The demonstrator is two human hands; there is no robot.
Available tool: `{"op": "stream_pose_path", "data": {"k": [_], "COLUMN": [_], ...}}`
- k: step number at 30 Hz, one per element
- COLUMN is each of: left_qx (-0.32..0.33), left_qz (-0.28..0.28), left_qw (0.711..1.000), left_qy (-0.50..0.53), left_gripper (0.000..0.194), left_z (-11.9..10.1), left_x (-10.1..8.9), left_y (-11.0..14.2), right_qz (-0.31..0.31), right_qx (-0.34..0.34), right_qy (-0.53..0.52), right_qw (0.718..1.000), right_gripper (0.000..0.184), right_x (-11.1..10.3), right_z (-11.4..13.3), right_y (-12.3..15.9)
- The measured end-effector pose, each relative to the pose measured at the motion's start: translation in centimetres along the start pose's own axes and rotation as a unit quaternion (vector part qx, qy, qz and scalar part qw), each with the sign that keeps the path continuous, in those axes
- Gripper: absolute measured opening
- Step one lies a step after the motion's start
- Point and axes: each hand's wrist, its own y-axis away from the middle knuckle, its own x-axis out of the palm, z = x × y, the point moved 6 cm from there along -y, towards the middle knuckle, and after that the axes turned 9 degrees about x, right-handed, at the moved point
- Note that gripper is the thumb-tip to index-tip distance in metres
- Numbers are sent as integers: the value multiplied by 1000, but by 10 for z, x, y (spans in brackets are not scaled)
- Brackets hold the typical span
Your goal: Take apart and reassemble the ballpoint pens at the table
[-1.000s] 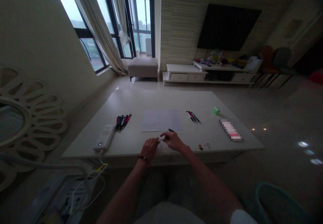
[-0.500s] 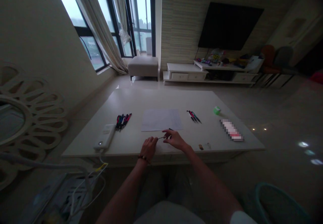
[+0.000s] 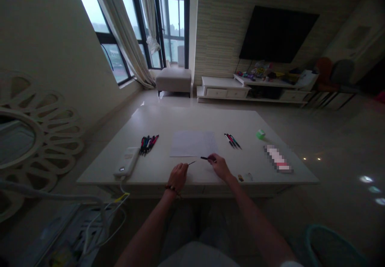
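Note:
My left hand (image 3: 178,177) rests near the front edge of a white table (image 3: 198,118), pinched on a thin pen refill (image 3: 191,163) whose tip points right. A short gap away, my right hand (image 3: 219,166) grips a black pen barrel (image 3: 205,158) between its fingers. The refill and barrel are apart. Behind both hands lies a sheet of white paper (image 3: 193,143). A bunch of pens (image 3: 148,144) lies left of the sheet, and a smaller bunch of pens (image 3: 232,140) lies to its right.
A white power strip (image 3: 126,162) with a cable lies at the table's left. Farther right are a green cube (image 3: 260,134), a blurred pink-and-white object (image 3: 278,158) and small items (image 3: 244,177). A round wall mirror (image 3: 18,138) stands left.
My hands have drawn apart, with the right hand moving right. The black barrel has gone with it, and a gap now shows between barrel and refill. The view has shifted slightly.

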Motion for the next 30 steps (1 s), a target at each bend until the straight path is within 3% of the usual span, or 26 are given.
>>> {"op": "stream_pose_path", "data": {"k": [6, 17, 25, 30], "left_qx": [-8, -9, 20, 18], "left_qz": [24, 48, -29, -23], "left_qw": [1000, 999, 997, 998], "left_qy": [0, -3, 66, 64], "left_gripper": [19, 19, 21, 15], "left_z": [1, 1, 2, 5], "left_x": [4, 4, 8, 11], "left_y": [0, 0, 0, 2], "right_qz": [-23, 11, 88, 86], "right_qx": [-44, -76, -86, -53], "right_qy": [-55, -38, 12, -3], "right_qw": [997, 996, 992, 995], "right_gripper": [15, 12, 12, 12], "right_x": [-15, -6, 29, 42], "right_z": [27, 47, 57, 53], "right_y": [15, 13, 14, 11]}}
